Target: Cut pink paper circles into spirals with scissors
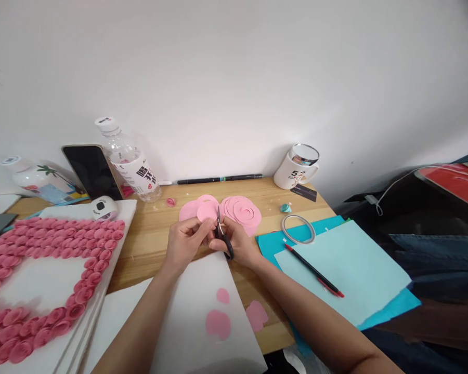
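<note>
A big wooden bench (156,234) has a white board (39,283) with pink paper roses (86,295) on its left. Over the middle, the right hand (238,242) has its grip around black scissors (228,248). The left hand (183,244) has its grip pinched narrow, holding a pink paper circle (208,210) beside them.

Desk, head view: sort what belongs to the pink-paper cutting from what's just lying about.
Likely part of the cutting:
scissors, in the right hand
pink paper circles, by the left hand
pink paper spirals
pink scraps

Apparently just lying about:
tall bottle
phone
white mug
dark card
</note>
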The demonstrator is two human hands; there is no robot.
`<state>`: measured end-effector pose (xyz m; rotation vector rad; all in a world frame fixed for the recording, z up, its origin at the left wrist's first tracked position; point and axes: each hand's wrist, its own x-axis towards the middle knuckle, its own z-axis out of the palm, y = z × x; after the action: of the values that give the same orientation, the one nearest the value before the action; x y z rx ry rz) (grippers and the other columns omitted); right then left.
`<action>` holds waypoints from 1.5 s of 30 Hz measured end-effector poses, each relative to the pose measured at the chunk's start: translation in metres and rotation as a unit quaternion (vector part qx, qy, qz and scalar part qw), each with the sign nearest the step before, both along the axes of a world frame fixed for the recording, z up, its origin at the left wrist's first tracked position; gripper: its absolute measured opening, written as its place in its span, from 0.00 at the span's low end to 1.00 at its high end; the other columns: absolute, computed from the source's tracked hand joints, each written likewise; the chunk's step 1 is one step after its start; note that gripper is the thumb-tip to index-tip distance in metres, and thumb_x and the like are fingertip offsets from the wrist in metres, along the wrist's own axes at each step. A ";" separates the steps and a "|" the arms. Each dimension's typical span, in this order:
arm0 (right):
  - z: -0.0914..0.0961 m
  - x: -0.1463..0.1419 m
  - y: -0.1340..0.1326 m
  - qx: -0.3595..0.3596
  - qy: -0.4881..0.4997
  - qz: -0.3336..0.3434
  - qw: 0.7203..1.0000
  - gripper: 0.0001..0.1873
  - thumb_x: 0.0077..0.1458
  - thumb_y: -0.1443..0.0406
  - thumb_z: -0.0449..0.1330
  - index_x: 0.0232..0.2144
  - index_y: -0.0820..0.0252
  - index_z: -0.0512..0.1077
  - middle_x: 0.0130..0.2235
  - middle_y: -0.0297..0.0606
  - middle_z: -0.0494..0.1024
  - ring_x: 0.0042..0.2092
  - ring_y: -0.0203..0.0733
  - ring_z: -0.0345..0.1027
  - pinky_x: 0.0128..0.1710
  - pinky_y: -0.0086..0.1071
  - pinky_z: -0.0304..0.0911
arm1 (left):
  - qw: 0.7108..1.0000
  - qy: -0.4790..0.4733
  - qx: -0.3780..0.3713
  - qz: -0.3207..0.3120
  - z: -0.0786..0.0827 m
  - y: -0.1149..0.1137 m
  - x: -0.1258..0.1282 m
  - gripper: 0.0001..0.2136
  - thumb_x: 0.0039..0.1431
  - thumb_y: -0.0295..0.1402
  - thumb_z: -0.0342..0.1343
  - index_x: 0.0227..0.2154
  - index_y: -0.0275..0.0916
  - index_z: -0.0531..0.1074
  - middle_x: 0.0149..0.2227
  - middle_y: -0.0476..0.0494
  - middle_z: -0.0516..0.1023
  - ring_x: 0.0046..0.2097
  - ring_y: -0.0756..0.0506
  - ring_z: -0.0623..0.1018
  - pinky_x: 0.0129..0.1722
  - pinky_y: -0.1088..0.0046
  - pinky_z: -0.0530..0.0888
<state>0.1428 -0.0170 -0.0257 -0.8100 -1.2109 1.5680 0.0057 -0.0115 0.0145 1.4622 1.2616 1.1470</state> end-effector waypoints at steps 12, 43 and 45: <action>-0.002 0.002 0.001 0.012 0.009 0.012 1.000 0.26 0.36 0.56 0.71 0.34 0.61 0.64 0.27 0.31 0.67 0.26 0.32 0.57 0.24 0.25 0.51 | 0.999 -0.024 -0.016 -0.017 0.003 0.001 -0.001 0.15 0.51 0.37 0.56 0.13 0.37 0.67 0.14 0.51 0.70 0.18 0.55 0.65 0.19 0.81 0.65; 0.000 0.001 -0.002 -0.016 -0.021 0.027 0.999 0.27 0.33 0.54 0.71 0.30 0.60 0.63 0.22 0.27 0.65 0.22 0.29 0.53 0.20 0.24 0.48 | 1.000 -0.028 0.002 0.012 -0.002 0.001 0.000 0.14 0.52 0.38 0.56 0.16 0.36 0.69 0.16 0.50 0.70 0.17 0.55 0.66 0.17 0.80 0.65; 0.001 0.001 -0.002 -0.015 -0.014 0.024 1.000 0.28 0.33 0.54 0.72 0.30 0.60 0.62 0.24 0.29 0.66 0.23 0.30 0.54 0.21 0.24 0.49 | 1.000 -0.016 0.001 0.011 -0.001 0.001 0.000 0.14 0.51 0.38 0.57 0.15 0.37 0.70 0.15 0.50 0.70 0.18 0.54 0.67 0.18 0.81 0.66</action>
<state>0.1434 -0.0190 -0.0247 -0.8295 -1.2372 1.6210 0.0055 -0.0110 0.0135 1.4300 1.2573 1.1818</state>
